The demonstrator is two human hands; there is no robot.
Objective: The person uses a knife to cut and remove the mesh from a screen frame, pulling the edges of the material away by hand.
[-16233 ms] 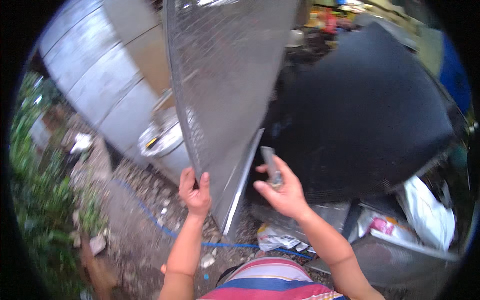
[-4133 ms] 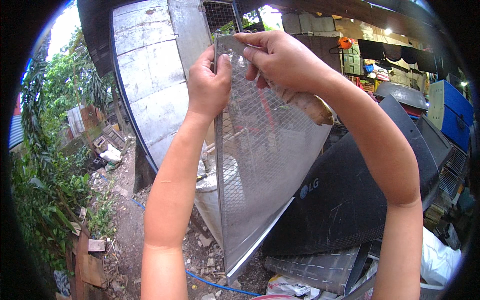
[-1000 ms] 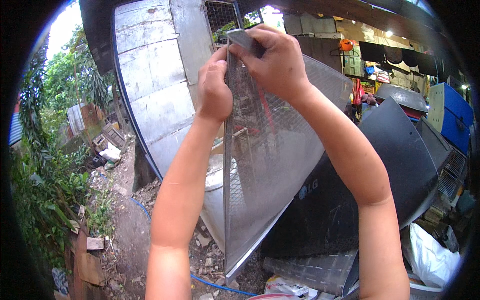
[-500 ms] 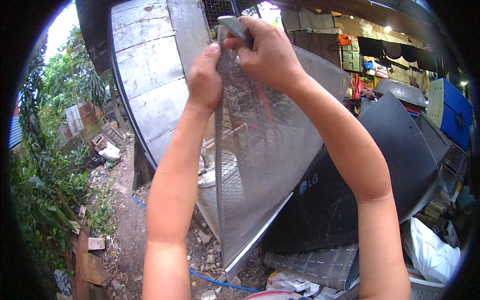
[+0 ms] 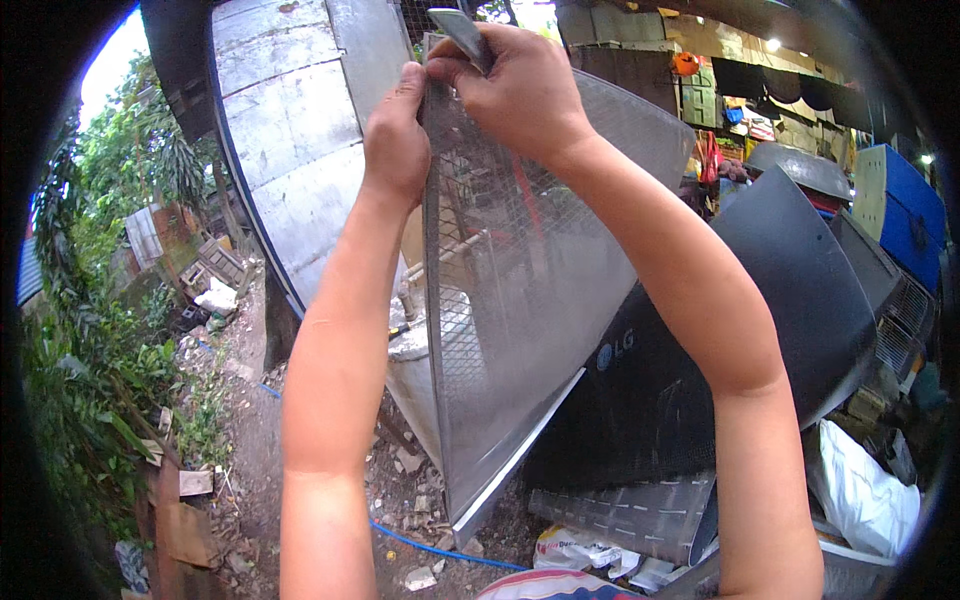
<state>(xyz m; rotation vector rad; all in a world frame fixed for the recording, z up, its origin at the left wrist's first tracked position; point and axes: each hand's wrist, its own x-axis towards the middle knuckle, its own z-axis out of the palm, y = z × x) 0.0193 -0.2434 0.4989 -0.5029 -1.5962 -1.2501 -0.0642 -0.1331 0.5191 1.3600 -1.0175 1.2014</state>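
Left hand (image 5: 397, 140): fingers clamped around the upper left edge of a grey mesh panel (image 5: 545, 310), which extends downward from them. Right hand (image 5: 522, 95): fingers closed on a flat grey tool (image 5: 457, 34) at the panel's top corner.

Head-Height Fisheye, Facing Forward and Down

Up on the head it sits, left lens of the pair, tipped out over bare forearms (image 5: 335, 400)! The striped shirt (image 5: 555, 588) just peeks in at the bottom edge. Left hand (image 5: 398, 145) and right hand (image 5: 520, 95) come close, high in frame, mesh panel (image 5: 540, 290) down the middle. Further out, foliage (image 5: 100, 350) left, black panel (image 5: 790, 300) right, and the pale wall (image 5: 290, 130) bowing at its edge!
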